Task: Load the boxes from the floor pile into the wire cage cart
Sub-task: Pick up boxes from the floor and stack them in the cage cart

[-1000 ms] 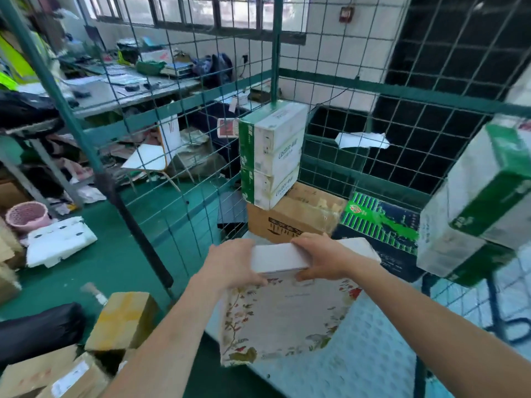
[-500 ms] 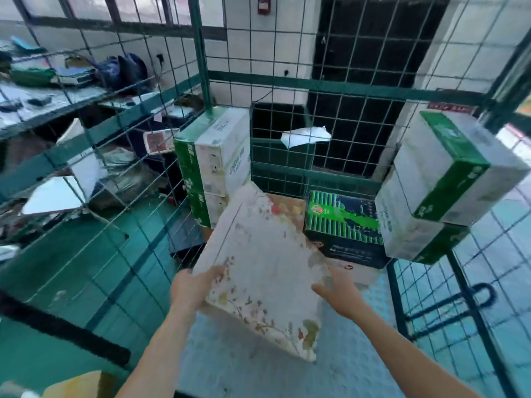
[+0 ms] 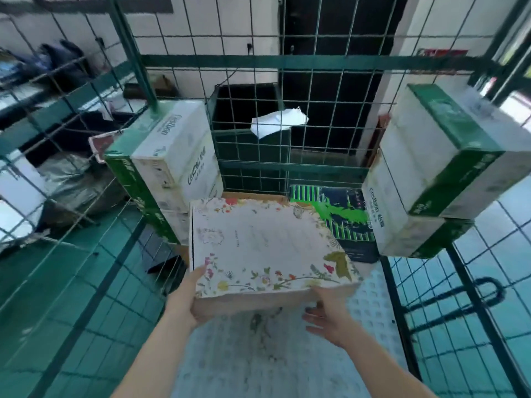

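Two hands hold the floral box [image 3: 267, 248] level and low inside the wire cage cart [image 3: 316, 61], likely for flat seating: left hand [image 3: 186, 300] grips a corner; right hand [image 3: 330, 317], fingers straight, props the edge.

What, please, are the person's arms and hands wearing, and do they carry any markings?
The left hand and right hand are ungloved and show no rings. The arms behind them are bare to the frame's edge: no sleeves, watch or bracelet. One right fingertip looks dark, perhaps nail polish, but the blur leaves that unsure.
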### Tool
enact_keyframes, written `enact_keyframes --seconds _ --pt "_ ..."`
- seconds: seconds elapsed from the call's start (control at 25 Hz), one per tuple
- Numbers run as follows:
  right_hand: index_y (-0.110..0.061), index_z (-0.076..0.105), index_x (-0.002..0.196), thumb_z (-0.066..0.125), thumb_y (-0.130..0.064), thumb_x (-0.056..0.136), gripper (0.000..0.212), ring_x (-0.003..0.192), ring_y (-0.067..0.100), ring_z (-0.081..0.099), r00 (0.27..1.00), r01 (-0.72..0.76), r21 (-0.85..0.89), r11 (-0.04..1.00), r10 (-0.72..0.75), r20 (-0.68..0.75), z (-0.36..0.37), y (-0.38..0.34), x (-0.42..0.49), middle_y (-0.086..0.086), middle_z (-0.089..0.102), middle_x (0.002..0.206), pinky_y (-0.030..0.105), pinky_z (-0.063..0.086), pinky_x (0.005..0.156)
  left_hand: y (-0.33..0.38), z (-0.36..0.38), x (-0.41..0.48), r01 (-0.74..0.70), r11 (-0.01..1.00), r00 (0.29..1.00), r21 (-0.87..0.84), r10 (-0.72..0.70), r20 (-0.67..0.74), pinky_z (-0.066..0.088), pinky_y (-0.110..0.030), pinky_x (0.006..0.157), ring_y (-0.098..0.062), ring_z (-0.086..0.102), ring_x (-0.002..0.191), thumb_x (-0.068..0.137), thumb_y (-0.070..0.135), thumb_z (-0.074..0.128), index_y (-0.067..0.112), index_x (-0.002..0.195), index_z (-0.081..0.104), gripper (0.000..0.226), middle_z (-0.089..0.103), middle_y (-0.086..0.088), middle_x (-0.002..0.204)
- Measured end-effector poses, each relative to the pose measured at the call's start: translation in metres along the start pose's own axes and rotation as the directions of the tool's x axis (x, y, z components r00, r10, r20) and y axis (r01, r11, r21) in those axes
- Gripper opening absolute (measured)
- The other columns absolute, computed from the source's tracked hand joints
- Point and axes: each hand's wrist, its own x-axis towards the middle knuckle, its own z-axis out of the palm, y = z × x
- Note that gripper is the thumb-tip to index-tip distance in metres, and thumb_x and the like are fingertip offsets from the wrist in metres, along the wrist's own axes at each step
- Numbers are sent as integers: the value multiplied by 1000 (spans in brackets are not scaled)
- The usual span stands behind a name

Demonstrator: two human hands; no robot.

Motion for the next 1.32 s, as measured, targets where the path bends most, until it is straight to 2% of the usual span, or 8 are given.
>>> enact_keyframes --seconds 0.12,0.32,0.44,0.8,0.92,1.08,1.2,1.32 --pt "-10 55 125 74 -32 91 46 96 32 65 997 68 205 976 -75 26 17 -29 15 16 58 119 52 55 80 -6 25 24 107 992 991 61 -112 75 59 -59 80 -38 68 103 47 59 96 21 129 60 97 65 -14 121" --pt "-11 57 126 79 -24 86 48 97 32 60 985 172 237 956 -167 -41 28 -67 53 13 54 117 45 60 65 -13 73 11 182 961 955 208 -223 197 58 -55 85 -30 59 89 80 44 82 12 93 54 44 52 -11 82" --pt "-9 58 120 74 -19 87 38 88 31 60 976 218 198 956 -209 -65 15 -89 55 14 58 105 37 58 58 15 69 37 117 988 965 101 -137 223 54 -59 94 -31 62 101 82 54 76 17 114 53 53 61 -13 108" --pt "-31 53 135 70 -34 93 46 111 29 69 928 372 88 924 -373 0 51 -67 23 -1 73 122 55 55 96 35 71 85 110 989 978 -101 -90 189 56 -50 81 -29 64 89 89 43 72 20 103 61 29 69 -9 99" --pt "-42 54 128 66 -45 94 36 112 25 61 946 309 -119 944 -318 -68 68 -50 21 -8 62 123 55 57 89 21 81 95 133 959 980 -251 -89 181 55 -47 76 -27 61 87 92 34 71 18 116 57 32 65 -9 101" --pt "-23 59 128 63 -37 98 34 104 32 66 914 360 -101 927 -373 -159 88 -53 68 9 62 121 48 62 81 10 82 148 243 910 960 -336 -176 219 57 -51 75 -32 63 90 91 31 72 15 128 53 44 67 -13 106" --pt "-19 62 128 62 -29 100 29 105 31 66 886 424 -88 901 -433 -165 103 -52 123 10 66 121 44 62 81 7 80 199 333 894 922 -301 -242 303 61 -52 52 -34 64 91 94 34 68 9 117 58 36 64 -15 111" --pt "-23 62 131 60 -28 101 30 103 28 69 887 441 -81 894 -448 -108 112 -39 177 9 70 118 39 62 80 5 77 247 323 902 931 -286 -248 269 54 -63 58 -33 70 78 93 33 70 6 99 59 30 64 -17 103"
